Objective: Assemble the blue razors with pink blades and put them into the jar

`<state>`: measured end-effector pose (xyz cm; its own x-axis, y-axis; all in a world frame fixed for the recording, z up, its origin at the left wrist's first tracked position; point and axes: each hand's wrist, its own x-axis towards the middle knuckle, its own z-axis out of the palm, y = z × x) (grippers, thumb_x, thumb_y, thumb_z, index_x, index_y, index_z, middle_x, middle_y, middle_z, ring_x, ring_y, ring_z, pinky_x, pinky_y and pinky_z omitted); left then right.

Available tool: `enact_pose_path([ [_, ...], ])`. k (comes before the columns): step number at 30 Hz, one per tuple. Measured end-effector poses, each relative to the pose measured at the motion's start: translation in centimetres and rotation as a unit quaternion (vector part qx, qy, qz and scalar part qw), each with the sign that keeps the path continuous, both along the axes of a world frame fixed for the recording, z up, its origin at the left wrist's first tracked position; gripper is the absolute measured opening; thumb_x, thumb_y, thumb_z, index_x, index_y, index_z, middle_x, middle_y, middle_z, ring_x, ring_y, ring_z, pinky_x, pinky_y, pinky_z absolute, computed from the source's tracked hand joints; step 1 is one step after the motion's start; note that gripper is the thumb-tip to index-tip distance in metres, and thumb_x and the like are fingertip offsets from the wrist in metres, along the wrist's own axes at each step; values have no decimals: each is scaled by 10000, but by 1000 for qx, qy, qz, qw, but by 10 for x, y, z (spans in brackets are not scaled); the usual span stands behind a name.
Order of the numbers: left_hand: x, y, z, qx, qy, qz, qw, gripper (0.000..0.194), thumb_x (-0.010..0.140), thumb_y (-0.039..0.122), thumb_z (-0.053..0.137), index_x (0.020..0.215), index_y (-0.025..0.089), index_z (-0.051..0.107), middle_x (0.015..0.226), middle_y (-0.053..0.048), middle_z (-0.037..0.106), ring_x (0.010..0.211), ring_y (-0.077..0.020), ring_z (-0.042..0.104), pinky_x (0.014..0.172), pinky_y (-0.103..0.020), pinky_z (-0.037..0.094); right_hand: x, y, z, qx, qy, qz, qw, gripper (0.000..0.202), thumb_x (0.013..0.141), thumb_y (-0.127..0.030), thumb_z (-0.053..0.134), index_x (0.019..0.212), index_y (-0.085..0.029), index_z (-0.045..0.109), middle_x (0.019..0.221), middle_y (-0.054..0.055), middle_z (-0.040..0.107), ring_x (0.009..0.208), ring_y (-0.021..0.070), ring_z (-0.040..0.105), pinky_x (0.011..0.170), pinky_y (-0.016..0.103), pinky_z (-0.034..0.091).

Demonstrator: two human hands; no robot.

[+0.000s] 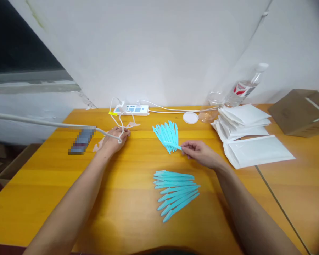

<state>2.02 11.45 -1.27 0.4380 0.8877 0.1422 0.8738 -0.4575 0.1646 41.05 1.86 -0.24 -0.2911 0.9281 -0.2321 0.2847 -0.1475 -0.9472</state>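
My right hand (199,152) pinches the end of a turquoise eyebrow razor (172,145), held across a pile of similar razors (164,132) at the middle of the table. Closer to me, several more turquoise razors (175,191) lie spread like a fan, their handles toward the right. My left hand (113,141) rests palm down at the left, fingers reaching out beside a white charging cable (120,122) that crosses over it. Small pale plastic pieces (98,146) lie around this hand, partly covered by it.
A power strip (135,109) sits against the wall. At left lies a blurred phone-like object (82,141). Toward the right are white padded envelopes (257,152), a plastic bottle (246,86), a round white lid (190,117), a clear container (208,115) and a cardboard box (297,113).
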Motion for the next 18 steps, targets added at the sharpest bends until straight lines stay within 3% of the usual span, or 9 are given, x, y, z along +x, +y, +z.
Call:
enact_pose_path([
  [4, 12, 0, 4, 8, 96, -33, 995, 326, 974, 313, 411, 945, 189, 711, 1026, -132, 695, 1018, -286, 607, 939, -419, 451, -1, -22, -5, -39, -29, 44, 998, 329, 843, -474, 615, 868, -148, 642, 664, -32, 554, 553, 80, 417, 499, 212, 317],
  [9, 34, -14, 7, -27, 163, -31, 986, 350, 968, 268, 385, 856, 149, 694, 881, -144, 661, 842, -262, 635, 786, -363, 456, -5, -25, -12, -25, -43, 37, 998, 319, 836, -477, 613, 842, -159, 637, 643, -44, 520, 541, 82, 393, 486, 214, 305],
  [12, 49, -24, 13, -36, 164, -21, 986, 315, 936, 219, 398, 847, 128, 686, 834, -154, 670, 742, -257, 638, 693, -344, 437, -4, -26, -17, -13, -45, 32, 998, 315, 843, -470, 603, 848, -158, 647, 660, -39, 533, 555, 87, 408, 496, 213, 319],
  [15, 58, -32, 20, -53, 145, -27, 988, 241, 876, 197, 451, 870, 175, 691, 755, -90, 686, 649, -221, 621, 617, -303, 400, -2, -27, -23, -3, -48, 26, 999, 316, 848, -468, 592, 867, -160, 661, 672, -34, 550, 564, 93, 428, 505, 214, 331],
  [18, 59, -36, 21, -127, 43, -4, 991, 240, 849, 245, 483, 833, 225, 722, 740, -28, 720, 662, -197, 637, 614, -269, 410, -2, -27, -28, -3, -48, 26, 999, 312, 859, -462, 576, 881, -163, 664, 659, -39, 545, 561, 96, 431, 510, 215, 333],
])
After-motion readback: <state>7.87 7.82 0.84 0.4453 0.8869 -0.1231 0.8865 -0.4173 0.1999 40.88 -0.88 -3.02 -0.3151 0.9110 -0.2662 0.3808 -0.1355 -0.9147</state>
